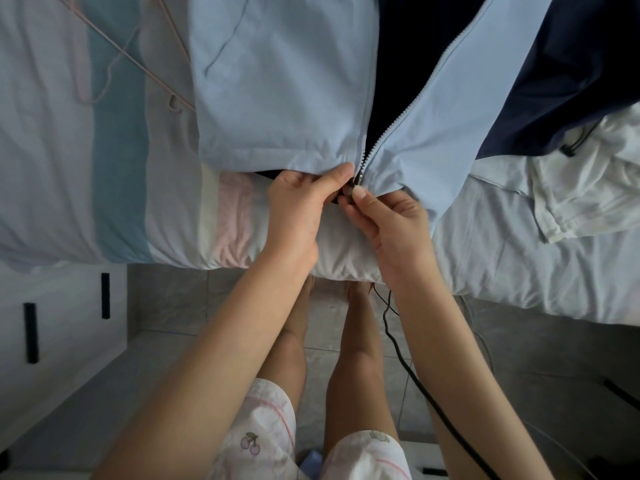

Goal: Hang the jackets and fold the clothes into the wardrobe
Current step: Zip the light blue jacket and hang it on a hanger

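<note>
Left hand (298, 206), right hand (391, 230) at zipper (356, 181)

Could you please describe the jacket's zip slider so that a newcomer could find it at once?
On the bed lies an open light blue jacket with dark lining. Follow its white zip teeth down to the hem, where the left hand and right hand meet. The zip slider is the small metal piece between their fingers, dark against the white teeth and pale cloth.

Light-blue jacket (284, 91), navy-lined, unzipped, flat on the bed, hem toward the edge.
</note>
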Demonstrator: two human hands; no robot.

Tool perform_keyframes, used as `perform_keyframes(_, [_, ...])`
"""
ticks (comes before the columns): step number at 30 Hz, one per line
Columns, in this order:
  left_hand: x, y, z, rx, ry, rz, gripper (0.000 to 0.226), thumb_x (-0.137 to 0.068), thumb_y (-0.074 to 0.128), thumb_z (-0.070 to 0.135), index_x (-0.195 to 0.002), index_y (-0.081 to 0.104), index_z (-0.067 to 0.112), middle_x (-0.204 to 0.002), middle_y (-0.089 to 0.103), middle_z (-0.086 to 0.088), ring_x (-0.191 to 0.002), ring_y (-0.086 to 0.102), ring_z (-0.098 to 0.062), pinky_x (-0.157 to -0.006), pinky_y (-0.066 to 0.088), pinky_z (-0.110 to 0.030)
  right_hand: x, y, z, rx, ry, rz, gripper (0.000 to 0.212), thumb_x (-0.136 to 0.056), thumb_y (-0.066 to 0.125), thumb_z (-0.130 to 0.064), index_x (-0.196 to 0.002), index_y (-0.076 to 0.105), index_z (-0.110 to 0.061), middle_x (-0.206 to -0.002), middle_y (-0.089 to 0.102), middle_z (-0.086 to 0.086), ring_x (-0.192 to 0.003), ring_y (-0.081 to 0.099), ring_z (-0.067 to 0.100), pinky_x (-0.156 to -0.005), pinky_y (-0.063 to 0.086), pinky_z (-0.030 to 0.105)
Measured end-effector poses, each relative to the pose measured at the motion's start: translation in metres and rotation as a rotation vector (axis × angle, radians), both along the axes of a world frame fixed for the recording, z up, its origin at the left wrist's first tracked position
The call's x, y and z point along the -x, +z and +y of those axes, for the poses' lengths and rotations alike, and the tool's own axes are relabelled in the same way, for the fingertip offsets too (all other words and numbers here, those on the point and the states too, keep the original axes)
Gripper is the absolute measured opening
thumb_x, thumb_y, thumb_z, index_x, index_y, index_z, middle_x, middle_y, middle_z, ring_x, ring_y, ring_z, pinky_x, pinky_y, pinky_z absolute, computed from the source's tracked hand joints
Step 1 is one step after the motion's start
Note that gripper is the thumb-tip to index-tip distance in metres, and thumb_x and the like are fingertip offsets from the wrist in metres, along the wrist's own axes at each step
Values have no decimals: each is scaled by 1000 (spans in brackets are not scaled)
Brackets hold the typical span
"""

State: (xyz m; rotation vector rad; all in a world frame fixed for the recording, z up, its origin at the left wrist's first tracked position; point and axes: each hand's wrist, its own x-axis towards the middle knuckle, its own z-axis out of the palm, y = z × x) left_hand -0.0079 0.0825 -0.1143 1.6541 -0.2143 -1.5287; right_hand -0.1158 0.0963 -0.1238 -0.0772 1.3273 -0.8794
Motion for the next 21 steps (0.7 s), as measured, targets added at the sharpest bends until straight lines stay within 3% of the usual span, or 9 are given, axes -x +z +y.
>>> perform_keyframes(3, [3,-1,1,-20,46,33,7,-77,73,2,-73,70,7,-72,70,-6,-77,67,-20,-86,52,-36,-4,4,-1,-5,-49,-9,3,-86,62,4,-83,63,5,-75,70,10,-74,70,16,-74,58,22])
perform_keyframes(8, [7,-1,2,-28,120,114,5,-81,69,1,-80,66,5,-71,68,-4,-65,64,-13,-65,51,-23,-8,7,-1,-18,-105,-69,7,-87,59,5,-84,64,4,-74,71,8,-74,70,14,-72,57,20])
perform_keyframes(11, [7,-2,2,-38,117,112,5,-80,71,3,-83,67,4,-76,69,-6,-72,66,-16,-72,53,-26,-8,7,0,-29,-111,-69,6,-87,59,5,-83,63,4,-74,71,8,-74,70,14,-72,57,20])
perform_keyframes(13, [7,-1,3,-37,97,53,5,-78,72,2,-81,69,4,-78,70,-7,-79,67,-18,-79,54,-28,-8,8,0,-26,-112,-57,6,-87,60,5,-82,63,4,-73,71,8,-74,70,14,-72,57,20])
perform_keyframes(17, [10,2,6,7,-16,-159,5,-79,72,1,-84,71,-1,-76,71,-6,-73,68,-8,-66,51,-16,-5,9,0,-13,-82,14,10,-86,62,4,-76,61,2,-70,70,6,-74,71,14,-71,57,20])
perform_keyframes(21, [7,-1,14,56,-158,-323,5,-78,73,5,-77,70,1,-77,72,-13,-78,70,-22,-76,56,-33,-2,8,4,-24,-82,18,15,-85,63,5,-71,61,0,-69,68,7,-74,70,14,-72,57,21])
